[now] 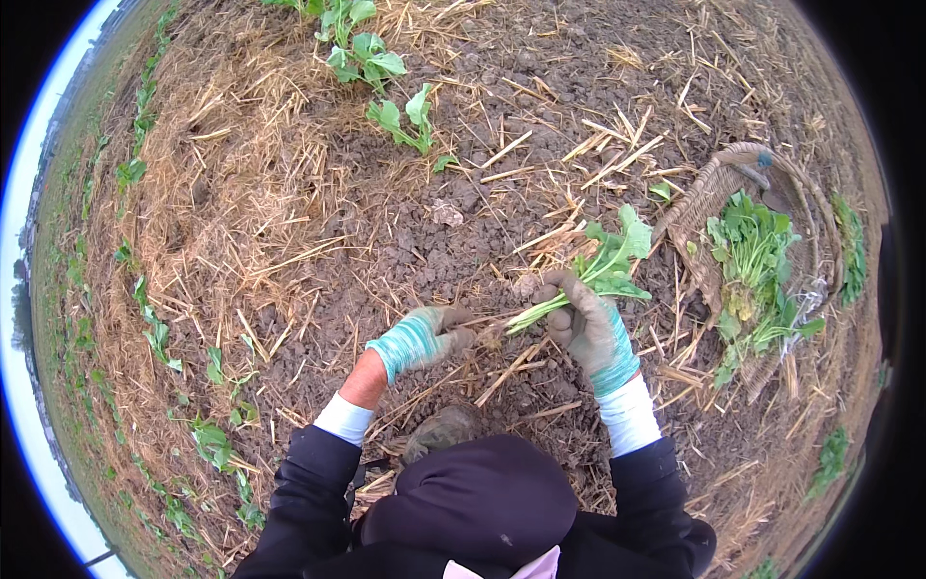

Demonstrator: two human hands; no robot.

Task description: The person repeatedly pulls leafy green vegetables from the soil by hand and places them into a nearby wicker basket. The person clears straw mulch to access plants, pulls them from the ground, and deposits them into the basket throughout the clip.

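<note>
My right hand, in a soil-stained teal and grey work glove, is closed around a small bunch of leafy green seedlings. Their leaves point up and to the right, while pale stems and thin roots point left. By the root ends is my left hand, in a matching glove, thumb and fingers reaching towards the roots. Whether it pinches any of them is not clear. To the right, a woven wicker basket lies on the soil with a larger heap of similar seedlings in it.
Dry straw covers much of the cloddy brown soil. Ahead stand leafy plants in a row; further rows run along the left. Clear plastic hangs at the basket's edge. A muddy boot shows below my hands.
</note>
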